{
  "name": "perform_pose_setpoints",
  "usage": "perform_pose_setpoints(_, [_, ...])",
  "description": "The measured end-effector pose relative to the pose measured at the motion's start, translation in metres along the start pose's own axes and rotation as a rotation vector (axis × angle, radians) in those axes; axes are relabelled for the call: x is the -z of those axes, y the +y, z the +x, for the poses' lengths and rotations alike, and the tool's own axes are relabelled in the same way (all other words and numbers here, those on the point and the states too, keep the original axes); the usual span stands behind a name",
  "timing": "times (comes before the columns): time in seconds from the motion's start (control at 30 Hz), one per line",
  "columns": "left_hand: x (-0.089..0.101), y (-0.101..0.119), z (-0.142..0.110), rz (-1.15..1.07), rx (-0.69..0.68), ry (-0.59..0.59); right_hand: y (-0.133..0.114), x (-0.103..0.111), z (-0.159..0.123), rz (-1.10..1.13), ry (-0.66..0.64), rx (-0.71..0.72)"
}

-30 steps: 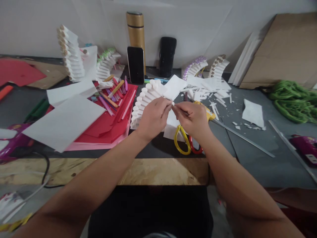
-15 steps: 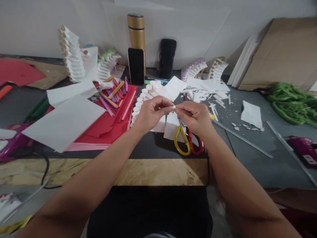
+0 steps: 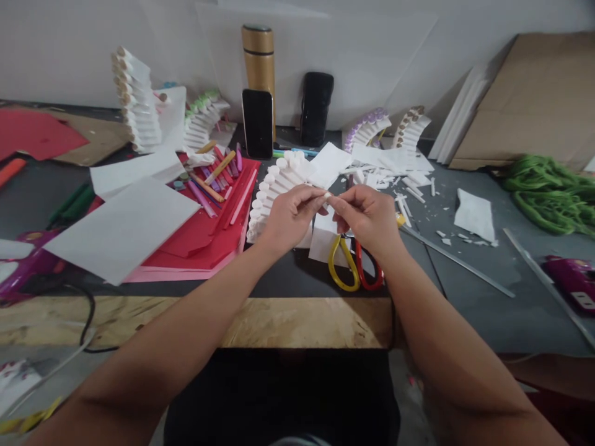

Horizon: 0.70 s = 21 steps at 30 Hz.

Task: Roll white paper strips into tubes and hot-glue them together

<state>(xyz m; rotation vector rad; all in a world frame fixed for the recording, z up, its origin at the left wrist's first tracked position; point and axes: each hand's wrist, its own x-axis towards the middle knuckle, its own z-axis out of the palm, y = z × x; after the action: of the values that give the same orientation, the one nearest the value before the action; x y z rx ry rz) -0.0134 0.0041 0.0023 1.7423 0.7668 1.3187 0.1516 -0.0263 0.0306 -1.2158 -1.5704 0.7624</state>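
Between the fingertips of both hands is a small white rolled piece [image 3: 327, 196], probably paper, mostly covered by the fingers. My left hand [image 3: 294, 214] pinches it from the left, thumb and forefinger closed. From the right, my right hand [image 3: 365, 217] grips it the same way. Just behind and left of my left hand lies a curved row of white paper rolls [image 3: 274, 186]. Scissors with one yellow and one red handle [image 3: 344, 263] lie below my right hand, their blades partly hidden. White paper sheets [image 3: 321, 238] are under the hands.
Red sheets [image 3: 186, 244] with coloured rolls lie left. Two phones [image 3: 258, 124] and a gold flask [image 3: 258, 56] stand at the back. White scraps [image 3: 372, 176], a metal strip [image 3: 458, 260], green yarn [image 3: 548, 192] and a purple glue gun [image 3: 569, 282] are to the right.
Both hands have shifted their fingers slightly around the small white piece, and the right fingers have curled differently. The view has moved a little; the other things stay put.
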Motion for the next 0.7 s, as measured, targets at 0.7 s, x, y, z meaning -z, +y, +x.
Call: perform_pose_setpoints(0.7, [-0.001, 0.004, -0.003, 0.24, -0.36, 0.152, 0.0, 0.008, -0.003, 0.043, -0.161, 0.095])
